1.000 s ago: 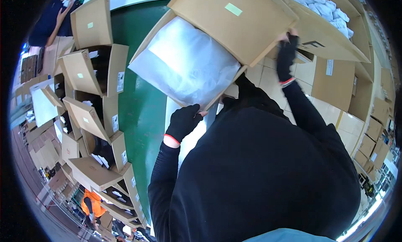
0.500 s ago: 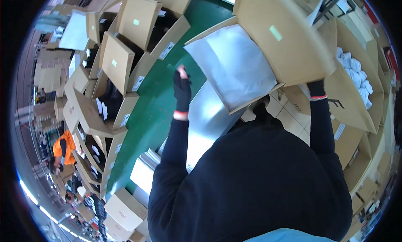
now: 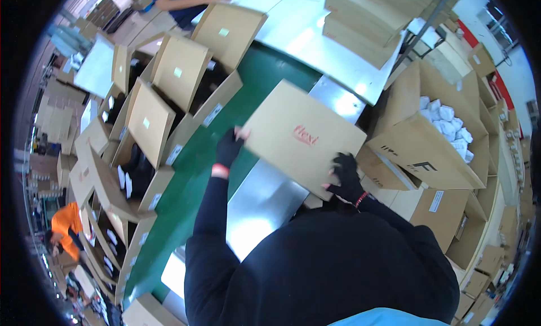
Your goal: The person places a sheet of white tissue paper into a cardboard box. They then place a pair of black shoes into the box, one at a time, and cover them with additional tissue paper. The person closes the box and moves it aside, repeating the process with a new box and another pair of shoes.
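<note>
A flat brown cardboard box [image 3: 301,137] with red print on its lid lies in front of me, lid down. It straddles the green conveyor belt [image 3: 214,176] and the shiny metal ledge [image 3: 265,196]. My left hand [image 3: 229,147], in a black fingerless glove, grips the box's left corner with bare fingertips. At the near right edge, my right hand [image 3: 345,178], gloved the same way, holds the box with its fingers spread over the rim. The undersides of both grips are hidden.
Open boxes with dark boots [image 3: 135,168] line the belt's left side. To the right stands a large carton [image 3: 431,145] of white paper wads [image 3: 447,123]. Beyond the belt, a person in dark blue [image 3: 183,2] works near a white table [image 3: 298,30]. Another person wears orange [image 3: 67,227].
The box's lid, raised before with white paper showing inside, is now down. My left hand has come onto the left corner, and my right hand has moved left and down to the near edge.
</note>
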The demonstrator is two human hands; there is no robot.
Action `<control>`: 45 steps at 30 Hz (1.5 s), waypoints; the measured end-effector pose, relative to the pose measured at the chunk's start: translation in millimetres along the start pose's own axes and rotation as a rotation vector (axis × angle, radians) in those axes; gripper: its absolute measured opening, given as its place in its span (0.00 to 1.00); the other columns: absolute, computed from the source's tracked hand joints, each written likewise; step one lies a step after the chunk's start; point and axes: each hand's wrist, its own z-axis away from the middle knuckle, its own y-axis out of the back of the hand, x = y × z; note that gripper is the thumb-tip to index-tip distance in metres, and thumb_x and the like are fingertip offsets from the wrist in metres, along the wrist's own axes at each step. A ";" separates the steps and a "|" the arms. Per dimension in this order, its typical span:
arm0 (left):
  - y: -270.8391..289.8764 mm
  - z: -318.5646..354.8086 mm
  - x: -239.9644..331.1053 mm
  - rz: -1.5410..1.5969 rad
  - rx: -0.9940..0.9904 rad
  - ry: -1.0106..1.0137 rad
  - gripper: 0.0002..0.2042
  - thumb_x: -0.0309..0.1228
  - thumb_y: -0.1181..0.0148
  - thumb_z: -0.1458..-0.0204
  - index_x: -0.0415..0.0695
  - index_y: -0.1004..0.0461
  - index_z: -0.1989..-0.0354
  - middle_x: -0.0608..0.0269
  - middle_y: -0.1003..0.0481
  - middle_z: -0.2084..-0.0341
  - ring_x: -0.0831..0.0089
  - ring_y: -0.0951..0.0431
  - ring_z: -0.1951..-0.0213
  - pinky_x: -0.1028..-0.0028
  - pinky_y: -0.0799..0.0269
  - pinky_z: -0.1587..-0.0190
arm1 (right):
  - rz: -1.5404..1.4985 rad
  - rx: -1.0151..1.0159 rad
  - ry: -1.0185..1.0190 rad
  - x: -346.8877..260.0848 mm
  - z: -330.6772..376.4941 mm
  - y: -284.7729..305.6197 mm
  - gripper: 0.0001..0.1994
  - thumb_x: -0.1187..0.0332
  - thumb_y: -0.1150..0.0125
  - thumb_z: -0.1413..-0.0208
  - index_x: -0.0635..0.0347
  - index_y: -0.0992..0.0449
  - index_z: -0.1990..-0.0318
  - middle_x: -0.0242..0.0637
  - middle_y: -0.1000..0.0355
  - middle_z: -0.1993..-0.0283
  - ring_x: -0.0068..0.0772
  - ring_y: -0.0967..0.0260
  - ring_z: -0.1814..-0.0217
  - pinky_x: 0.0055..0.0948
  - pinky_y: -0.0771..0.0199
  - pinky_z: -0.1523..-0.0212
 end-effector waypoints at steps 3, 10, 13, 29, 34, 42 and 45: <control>-28.0 86.1 2.3 0.412 -0.029 -0.001 0.13 0.40 0.37 0.47 0.42 0.28 0.67 0.61 0.27 0.78 0.69 0.28 0.74 0.67 0.31 0.68 | -0.072 0.302 -0.567 32.6 40.0 22.1 0.42 0.49 0.27 0.60 0.61 0.40 0.41 0.50 0.39 0.42 0.49 0.45 0.35 0.45 0.47 0.35; -63.0 203.3 68.1 0.900 -0.061 0.517 0.27 0.41 0.38 0.46 0.40 0.38 0.43 0.58 0.28 0.58 0.69 0.22 0.63 0.70 0.24 0.63 | -1.588 -0.005 -1.055 96.9 50.8 32.4 0.34 0.51 0.44 0.42 0.62 0.45 0.35 0.44 0.37 0.38 0.37 0.35 0.39 0.38 0.32 0.41; -37.1 187.0 84.6 0.884 -0.044 0.493 0.26 0.38 0.38 0.46 0.37 0.37 0.43 0.59 0.28 0.59 0.72 0.23 0.63 0.72 0.24 0.62 | -1.550 -0.189 -1.040 122.6 53.1 27.4 0.33 0.54 0.41 0.45 0.59 0.43 0.35 0.43 0.37 0.38 0.37 0.35 0.39 0.41 0.33 0.40; 30.6 23.9 279.7 0.628 0.232 -0.057 0.36 0.31 0.45 0.43 0.41 0.58 0.29 0.50 0.44 0.36 0.65 0.27 0.49 0.71 0.26 0.56 | -1.600 0.235 -0.574 157.9 -270.5 272.3 0.33 0.47 0.44 0.48 0.55 0.38 0.38 0.42 0.33 0.41 0.45 0.33 0.41 0.48 0.32 0.42; -40.3 44.9 228.1 0.750 0.195 0.265 0.34 0.30 0.43 0.43 0.42 0.52 0.31 0.51 0.43 0.36 0.70 0.25 0.55 0.73 0.27 0.58 | -1.474 0.339 -0.666 246.6 -353.7 329.7 0.39 0.41 0.41 0.55 0.53 0.37 0.38 0.44 0.35 0.40 0.52 0.37 0.40 0.59 0.37 0.42; -90.1 55.4 165.8 0.741 0.151 0.536 0.34 0.40 0.40 0.44 0.39 0.48 0.33 0.51 0.37 0.40 0.73 0.23 0.63 0.74 0.28 0.59 | -0.884 0.794 -0.800 435.5 -387.5 314.3 0.25 0.47 0.42 0.49 0.36 0.34 0.42 0.37 0.36 0.61 0.38 0.38 0.70 0.37 0.33 0.73; -97.1 -10.5 95.8 0.399 0.075 0.283 0.34 0.42 0.40 0.44 0.40 0.47 0.34 0.47 0.39 0.41 0.69 0.22 0.62 0.69 0.27 0.57 | 0.135 0.632 -0.171 539.7 -343.2 384.6 0.31 0.82 0.54 0.45 0.48 0.42 0.33 0.41 0.36 0.46 0.39 0.36 0.60 0.37 0.31 0.58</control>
